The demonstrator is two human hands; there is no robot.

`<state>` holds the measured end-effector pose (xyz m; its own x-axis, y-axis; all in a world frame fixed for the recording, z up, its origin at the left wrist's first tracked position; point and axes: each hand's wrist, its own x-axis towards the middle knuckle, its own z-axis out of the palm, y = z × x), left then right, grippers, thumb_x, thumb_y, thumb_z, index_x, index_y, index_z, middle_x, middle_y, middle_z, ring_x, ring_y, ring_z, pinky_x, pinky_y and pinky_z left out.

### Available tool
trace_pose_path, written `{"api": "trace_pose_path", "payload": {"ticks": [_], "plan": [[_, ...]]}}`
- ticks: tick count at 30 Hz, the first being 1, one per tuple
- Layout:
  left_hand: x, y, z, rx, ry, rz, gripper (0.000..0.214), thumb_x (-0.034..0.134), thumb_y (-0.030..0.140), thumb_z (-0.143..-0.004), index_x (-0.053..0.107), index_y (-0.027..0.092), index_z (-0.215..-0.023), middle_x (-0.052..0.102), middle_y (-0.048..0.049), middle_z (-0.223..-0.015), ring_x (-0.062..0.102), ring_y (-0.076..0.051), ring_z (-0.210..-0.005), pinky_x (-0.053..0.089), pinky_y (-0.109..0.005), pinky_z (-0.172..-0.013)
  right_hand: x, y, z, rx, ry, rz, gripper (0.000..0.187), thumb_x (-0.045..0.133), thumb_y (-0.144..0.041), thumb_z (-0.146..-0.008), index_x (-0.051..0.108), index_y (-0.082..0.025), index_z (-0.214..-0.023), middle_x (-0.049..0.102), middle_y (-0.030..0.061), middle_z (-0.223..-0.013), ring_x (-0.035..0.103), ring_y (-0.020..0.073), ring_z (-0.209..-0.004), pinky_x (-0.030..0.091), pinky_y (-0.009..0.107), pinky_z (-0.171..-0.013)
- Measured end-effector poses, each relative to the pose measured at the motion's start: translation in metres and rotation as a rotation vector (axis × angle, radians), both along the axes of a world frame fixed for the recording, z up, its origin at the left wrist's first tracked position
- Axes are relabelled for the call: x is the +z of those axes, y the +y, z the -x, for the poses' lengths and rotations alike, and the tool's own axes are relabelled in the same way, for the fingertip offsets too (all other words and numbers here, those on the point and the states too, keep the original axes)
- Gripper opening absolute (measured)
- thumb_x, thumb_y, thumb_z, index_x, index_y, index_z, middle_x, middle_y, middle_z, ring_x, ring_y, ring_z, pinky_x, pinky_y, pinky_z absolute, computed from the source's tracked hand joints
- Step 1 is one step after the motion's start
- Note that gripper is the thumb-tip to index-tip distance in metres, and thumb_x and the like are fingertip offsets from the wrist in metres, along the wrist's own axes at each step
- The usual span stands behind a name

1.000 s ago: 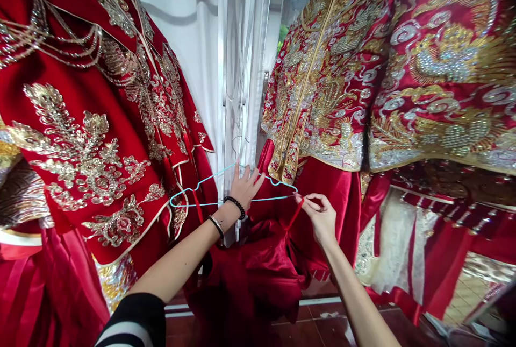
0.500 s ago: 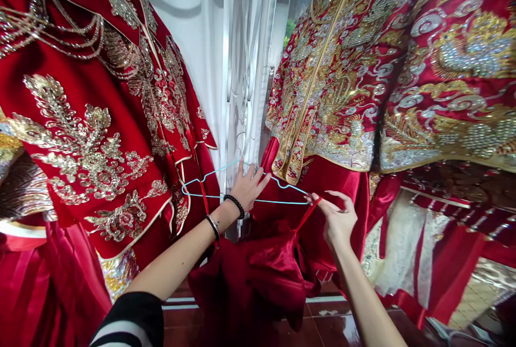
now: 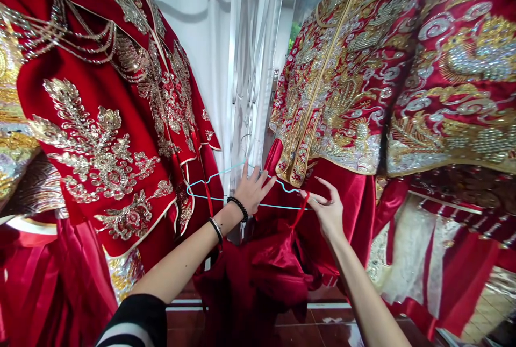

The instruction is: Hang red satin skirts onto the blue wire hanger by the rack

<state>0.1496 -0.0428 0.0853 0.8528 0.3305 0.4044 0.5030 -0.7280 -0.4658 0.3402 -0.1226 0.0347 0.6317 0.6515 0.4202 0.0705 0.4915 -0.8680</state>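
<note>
A thin light-blue wire hanger [image 3: 217, 175] hangs by its hook from a white metal grille [image 3: 250, 67]. My left hand [image 3: 252, 190], with two bracelets at the wrist, wraps round the hanger's middle. My right hand [image 3: 328, 210] pinches a narrow red strap [image 3: 300, 210] at the hanger's right end. The strap belongs to a plain red satin garment [image 3: 262, 266] that droops in folds below the hanger.
A red jacket with gold embroidery [image 3: 105, 121] hangs close on the left. Another red and gold embroidered jacket [image 3: 363, 78] hangs on the right above red skirts. A white curtain [image 3: 201, 40] is behind. Dark red floor tiles [image 3: 314, 331] lie below.
My right hand has kept working the red strap at the hanger's right end. My left hand has stayed on the hanger. The view has shifted slightly to the left.
</note>
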Motion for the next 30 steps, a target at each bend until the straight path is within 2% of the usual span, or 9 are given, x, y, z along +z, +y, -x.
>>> {"api": "trace_pose_path", "payload": {"ticks": [6, 10, 13, 17, 19, 21, 23, 26, 30], "plan": [[-0.002, 0.001, 0.000, -0.002, -0.005, -0.015, 0.086, 0.064, 0.031, -0.063, 0.021, 0.018, -0.136, 0.036, -0.0174, -0.132, 0.026, -0.039, -0.122, 0.003, -0.065, -0.097, 0.010, 0.008, 0.003, 0.044, -0.236, 0.107, 0.069, 0.076, -0.029, -0.050, 0.051, -0.025, -0.114, 0.067, -0.0042, -0.061, 0.065, 0.0180, -0.066, 0.050, 0.034, -0.075], [-0.002, 0.003, -0.002, 0.008, 0.009, -0.039, 0.086, 0.063, 0.029, -0.064, 0.019, 0.019, -0.136, 0.036, -0.0167, -0.132, 0.027, -0.039, -0.121, 0.004, -0.065, -0.097, 0.020, 0.012, 0.000, 0.070, -0.277, 0.141, 0.065, 0.076, -0.029, -0.049, 0.054, -0.025, -0.111, 0.066, -0.0049, -0.058, 0.063, 0.0168, -0.060, 0.049, 0.033, -0.071], [-0.001, 0.003, -0.005, 0.010, 0.008, -0.045, 0.086, 0.063, 0.029, -0.063, 0.019, 0.018, -0.136, 0.036, -0.0172, -0.132, 0.027, -0.040, -0.120, 0.005, -0.065, -0.096, 0.029, 0.013, -0.003, 0.087, -0.319, 0.149, 0.069, 0.075, -0.029, -0.052, 0.051, -0.027, -0.116, 0.066, -0.0051, -0.060, 0.061, 0.0148, -0.057, 0.049, 0.031, -0.069], [-0.001, 0.002, -0.008, 0.011, 0.009, -0.048, 0.088, 0.063, 0.031, -0.062, 0.018, 0.017, -0.136, 0.036, -0.0177, -0.131, 0.027, -0.040, -0.120, 0.006, -0.066, -0.095, 0.036, 0.014, -0.002, 0.090, -0.699, 0.245, 0.067, 0.064, -0.028, -0.065, 0.039, -0.029, -0.128, 0.064, -0.0057, -0.063, 0.057, 0.0112, -0.057, 0.046, 0.026, -0.066], [-0.002, 0.001, -0.007, 0.013, 0.007, -0.060, 0.086, 0.063, 0.031, -0.063, 0.019, 0.017, -0.136, 0.037, -0.0175, -0.131, 0.028, -0.040, -0.120, 0.007, -0.066, -0.095, 0.037, 0.015, 0.001, 0.079, -0.906, 0.304, 0.059, 0.057, -0.025, -0.070, 0.041, -0.030, -0.127, 0.062, -0.0049, -0.068, 0.053, 0.0091, -0.054, 0.045, 0.025, -0.064], [-0.003, 0.001, -0.007, 0.012, 0.006, -0.068, 0.085, 0.063, 0.031, -0.064, 0.020, 0.017, -0.136, 0.037, -0.0173, -0.130, 0.027, -0.040, -0.121, 0.008, -0.065, -0.095, 0.036, 0.018, 0.003, 0.074, -1.012, 0.337, 0.053, 0.052, -0.021, -0.071, 0.046, -0.030, -0.123, 0.061, -0.0040, -0.070, 0.050, 0.0081, -0.053, 0.043, 0.023, -0.062], [-0.004, 0.001, -0.006, 0.007, 0.008, -0.072, 0.085, 0.063, 0.032, -0.064, 0.020, 0.017, -0.136, 0.037, -0.0173, -0.130, 0.027, -0.040, -0.121, 0.008, -0.065, -0.096, 0.037, 0.022, 0.001, 0.103, -1.025, 0.370, 0.053, 0.049, -0.016, -0.069, 0.048, -0.029, -0.120, 0.059, -0.0038, -0.070, 0.049, 0.0084, -0.055, 0.042, 0.023, -0.061], [-0.005, 0.001, -0.005, 0.007, 0.016, -0.071, 0.088, 0.065, 0.031, -0.062, 0.020, 0.016, -0.136, 0.038, -0.0175, -0.130, 0.028, -0.040, -0.120, 0.007, -0.065, -0.096, 0.046, 0.032, -0.010, 0.262, -0.982, 0.456, 0.054, 0.051, -0.015, -0.064, 0.051, -0.024, -0.117, 0.057, -0.0044, -0.065, 0.049, 0.0095, -0.056, 0.041, 0.023, -0.060], [-0.005, 0.002, -0.006, 0.008, -0.004, -0.054, 0.090, 0.066, 0.029, -0.061, 0.019, 0.015, -0.137, 0.038, -0.0176, -0.130, 0.027, -0.040, -0.121, 0.006, -0.064, -0.097, 0.058, 0.043, -0.027, 0.631, -0.878, 0.594, 0.052, 0.055, -0.022, -0.064, 0.052, -0.017, -0.115, 0.059, -0.0025, -0.061, 0.051, 0.0118, -0.058, 0.041, 0.024, -0.057]]}}
